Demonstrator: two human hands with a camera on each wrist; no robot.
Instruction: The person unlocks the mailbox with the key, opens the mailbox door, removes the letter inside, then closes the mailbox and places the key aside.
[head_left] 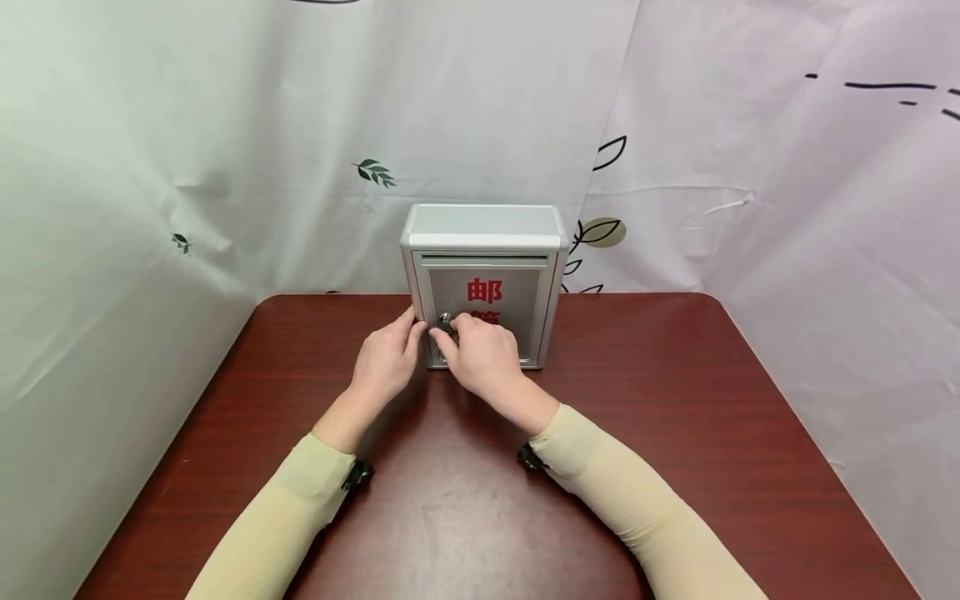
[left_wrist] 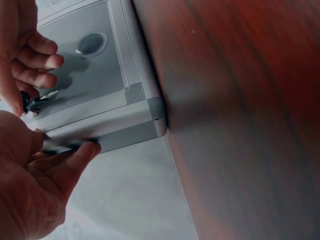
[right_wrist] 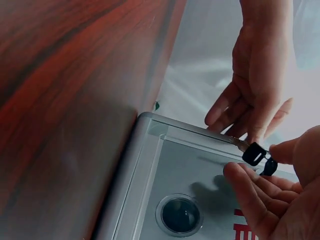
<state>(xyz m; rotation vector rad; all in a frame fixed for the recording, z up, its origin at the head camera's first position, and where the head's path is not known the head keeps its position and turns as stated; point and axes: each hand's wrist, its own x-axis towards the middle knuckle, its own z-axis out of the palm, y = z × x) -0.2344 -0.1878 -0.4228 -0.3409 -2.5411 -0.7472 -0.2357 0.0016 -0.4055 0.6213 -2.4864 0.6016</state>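
Note:
A silver-grey metal mailbox [head_left: 486, 223] with red characters on its front door stands upright on the table. My right hand [head_left: 486, 354] is at the left edge of that door. Its thumb and index finger pinch a black-headed key [right_wrist: 255, 153] whose metal blade points at the lock by the door's edge. A second dark key [right_wrist: 270, 167] hangs beside it on the ring. My left hand [head_left: 384, 357] rests against the mailbox's left side, fingers along the side panel [left_wrist: 127, 139] and thumb close to the front edge. The lock's keyhole is hidden.
The mailbox stands near the back edge of a reddish-brown wooden table [head_left: 450, 500]. White cloth [head_left: 315, 100] with printed leaves hangs behind and at both sides. A round window [right_wrist: 179, 215] sits low in the mailbox door. Dark straps [head_left: 357, 475] show at both wrists.

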